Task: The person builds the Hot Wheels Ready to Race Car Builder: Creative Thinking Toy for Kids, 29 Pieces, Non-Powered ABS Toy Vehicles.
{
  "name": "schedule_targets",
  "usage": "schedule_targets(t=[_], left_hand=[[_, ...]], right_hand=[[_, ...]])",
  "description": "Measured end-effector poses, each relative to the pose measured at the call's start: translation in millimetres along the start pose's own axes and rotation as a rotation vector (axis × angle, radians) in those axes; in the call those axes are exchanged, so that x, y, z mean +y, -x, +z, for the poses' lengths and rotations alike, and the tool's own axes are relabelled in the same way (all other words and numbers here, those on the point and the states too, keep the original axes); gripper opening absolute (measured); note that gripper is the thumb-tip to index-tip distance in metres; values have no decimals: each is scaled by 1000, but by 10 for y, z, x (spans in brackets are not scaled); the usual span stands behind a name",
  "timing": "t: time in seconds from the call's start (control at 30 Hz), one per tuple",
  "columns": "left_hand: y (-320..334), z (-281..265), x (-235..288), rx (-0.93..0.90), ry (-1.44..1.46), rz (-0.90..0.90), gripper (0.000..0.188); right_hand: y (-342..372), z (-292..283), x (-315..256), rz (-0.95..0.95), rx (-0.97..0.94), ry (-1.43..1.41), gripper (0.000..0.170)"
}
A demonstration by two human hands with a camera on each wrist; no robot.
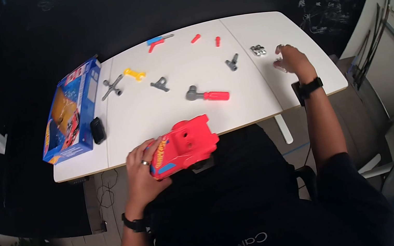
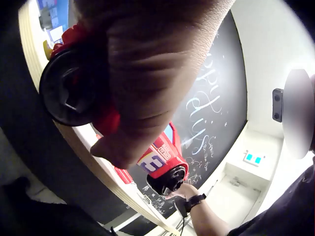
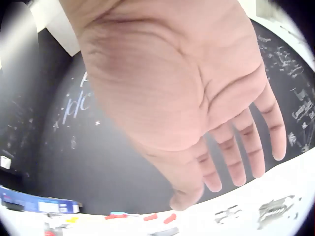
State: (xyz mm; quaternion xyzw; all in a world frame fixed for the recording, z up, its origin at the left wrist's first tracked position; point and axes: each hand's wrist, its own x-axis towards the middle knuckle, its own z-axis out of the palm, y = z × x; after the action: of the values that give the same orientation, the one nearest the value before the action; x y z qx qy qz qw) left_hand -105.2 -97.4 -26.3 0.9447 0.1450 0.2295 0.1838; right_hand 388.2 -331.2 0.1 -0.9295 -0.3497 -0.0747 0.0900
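My left hand (image 1: 144, 173) grips one end of a red toy car (image 1: 195, 142) at the table's front edge, thumb and fingers round its body. The left wrist view shows the car's side (image 2: 162, 158) and a black wheel (image 2: 69, 87) beside the hand (image 2: 152, 73). Above the table's right part, my right hand (image 1: 296, 62) holds nothing visible, its fingers apart in the right wrist view (image 3: 192, 93). Small silver pieces (image 1: 258, 50) lie just left of it, and something shiny shows by its fingertips, too small to identify.
A blue box (image 1: 80, 102) and a black object (image 1: 97, 130) stand at the left. Across the white table (image 1: 143, 114) lie a cross wrench (image 1: 112, 87), yellow wrench (image 1: 135, 74), red-handled tool (image 1: 208, 94), blue-and-red tool (image 1: 156, 41), two red pieces (image 1: 196, 38) and grey parts (image 1: 161, 84).
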Motion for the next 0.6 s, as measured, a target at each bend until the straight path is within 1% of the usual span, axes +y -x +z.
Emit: schedule_targets(t=[0.07,0.1,0.17,0.2,0.23,0.3,0.33,0.37,0.43,0.47,0.5,0.53,0.57,0.6], left_hand=[[-55,-74,-27,-47,-51,-10,99],[-106,-96,-57,-45,-47,-4,99],[-197,-145,-125,-93,-87,-11,101],[-248,-174,-147,-112,-78,-31,102],[-295,-181,-202,-114,-77,-32,102],[-375,-162,-305,-123,-63,-33,105],[-427,-173,-315,-144,-59,-38,106],[-474,-174,-341,-143,-59,-38,106],[-523,-167,-403,-182,-40,-35,106],[-558,-174,-414,-182,-45,-39,106],[-589,-180,-421,-203,-33,-40,106],[-601,-180,-428,-225,-20,-41,106],[-594,-161,-451,-229,-22,-44,106],[-594,-125,-488,-220,11,-46,106]], right_hand=[[-179,96,380,154,-70,29,60],[-216,171,536,158,-65,33,60],[-284,332,729,18,-124,-30,73],[-319,419,774,-8,-166,-111,84],[-307,405,734,-8,-168,-111,84],[-245,412,655,-72,-243,-168,80],[-242,481,700,-60,-202,-206,80],[-244,539,741,-61,-202,-205,80],[-226,624,749,-54,-56,-193,74],[-286,622,716,-59,-57,-197,74],[-380,606,678,-42,-17,-197,74],[-458,566,605,-24,22,-197,75],[-528,519,454,-24,17,-201,75],[-608,447,228,49,11,-201,72]])
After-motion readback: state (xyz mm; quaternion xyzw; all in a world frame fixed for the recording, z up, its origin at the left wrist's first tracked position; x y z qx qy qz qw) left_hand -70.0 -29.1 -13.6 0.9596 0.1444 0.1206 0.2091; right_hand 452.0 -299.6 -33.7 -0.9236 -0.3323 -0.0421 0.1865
